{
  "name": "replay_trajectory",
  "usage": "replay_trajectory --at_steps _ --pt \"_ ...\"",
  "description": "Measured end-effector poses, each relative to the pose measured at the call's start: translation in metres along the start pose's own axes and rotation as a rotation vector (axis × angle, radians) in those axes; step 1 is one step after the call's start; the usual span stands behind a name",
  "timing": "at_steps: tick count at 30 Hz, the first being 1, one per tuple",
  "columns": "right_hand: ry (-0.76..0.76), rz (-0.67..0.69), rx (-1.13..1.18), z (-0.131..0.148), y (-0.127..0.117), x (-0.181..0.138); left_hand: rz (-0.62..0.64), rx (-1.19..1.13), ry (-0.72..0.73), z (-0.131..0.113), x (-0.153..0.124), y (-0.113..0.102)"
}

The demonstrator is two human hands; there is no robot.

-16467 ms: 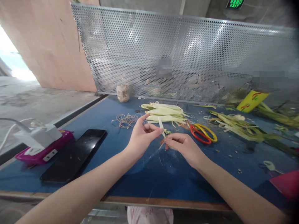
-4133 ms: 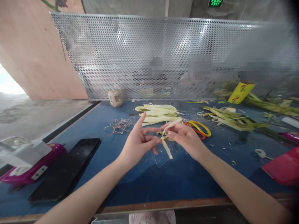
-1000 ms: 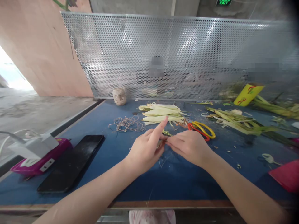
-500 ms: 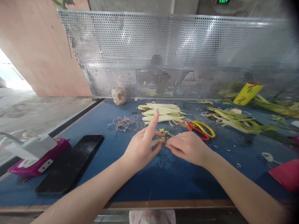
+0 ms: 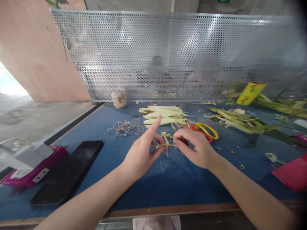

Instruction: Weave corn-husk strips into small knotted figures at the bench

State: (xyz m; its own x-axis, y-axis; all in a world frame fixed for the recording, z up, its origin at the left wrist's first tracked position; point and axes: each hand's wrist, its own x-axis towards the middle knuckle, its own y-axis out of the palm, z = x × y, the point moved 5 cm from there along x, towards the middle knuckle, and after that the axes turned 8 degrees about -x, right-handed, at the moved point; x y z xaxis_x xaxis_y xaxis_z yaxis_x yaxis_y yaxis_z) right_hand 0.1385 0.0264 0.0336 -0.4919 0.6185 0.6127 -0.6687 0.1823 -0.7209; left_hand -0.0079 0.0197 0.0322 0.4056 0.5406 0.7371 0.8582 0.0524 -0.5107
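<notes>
Over the blue table, my left hand and my right hand both pinch a thin pale leaf strip stretched between them. The left index finger sticks up while thumb and other fingers close on the strip's left end. My right hand's fingers curl around the right end. A small knotted bit of the strip pokes up and down at its middle. Behind the hands lies a pile of pale leaf strips. Red and yellow scissors lie just beyond my right hand.
A tangle of brown string lies at the left of the pile. A black phone and a magenta power strip sit at the left. Green leaves, a yellow cup and a red object are right. A perforated metal screen stands behind.
My hands have drawn slightly apart and lifted, so the strip now shows taut between them. Half a second ago they met over a bunched piece.
</notes>
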Motion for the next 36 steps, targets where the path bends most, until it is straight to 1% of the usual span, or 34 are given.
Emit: replay_trajectory --at_steps 2,6,9,13,16,18,21,24,27,32,36 --pt "0.056 0.007 0.064 -0.002 0.0 0.002 -0.031 -0.034 0.011 0.0 0.0 -0.001" --pt "-0.011 0.062 0.156 0.004 0.005 0.006 -0.059 -0.107 0.034 0.001 -0.002 -0.001" --pt "0.002 0.064 0.219 0.003 0.007 0.007 -0.045 -0.12 0.014 0.003 -0.003 -0.001" --pt "0.102 0.073 0.224 -0.005 0.007 0.006 -0.012 -0.016 0.019 0.001 -0.002 -0.001" --pt "0.193 0.069 0.221 -0.01 0.007 0.006 -0.029 0.084 0.045 -0.001 0.0 -0.003" --pt "0.255 0.104 0.292 -0.012 0.011 0.005 -0.048 0.105 0.068 -0.001 0.0 -0.004" --pt "0.339 0.163 0.394 -0.013 0.018 0.004 -0.029 0.148 0.082 0.0 0.0 -0.003" --pt "0.376 0.192 0.405 -0.012 0.02 0.004 -0.02 0.187 0.122 -0.001 0.0 -0.003" --pt "0.382 0.18 0.385 -0.012 0.019 0.004 -0.023 0.228 0.191 -0.005 0.0 -0.003" --pt "0.393 0.13 0.4 -0.016 0.019 0.004 -0.025 0.274 0.134 -0.001 0.002 -0.004" --pt "0.42 0.111 0.476 -0.02 0.019 0.004 -0.009 0.241 0.161 -0.002 0.0 -0.001"
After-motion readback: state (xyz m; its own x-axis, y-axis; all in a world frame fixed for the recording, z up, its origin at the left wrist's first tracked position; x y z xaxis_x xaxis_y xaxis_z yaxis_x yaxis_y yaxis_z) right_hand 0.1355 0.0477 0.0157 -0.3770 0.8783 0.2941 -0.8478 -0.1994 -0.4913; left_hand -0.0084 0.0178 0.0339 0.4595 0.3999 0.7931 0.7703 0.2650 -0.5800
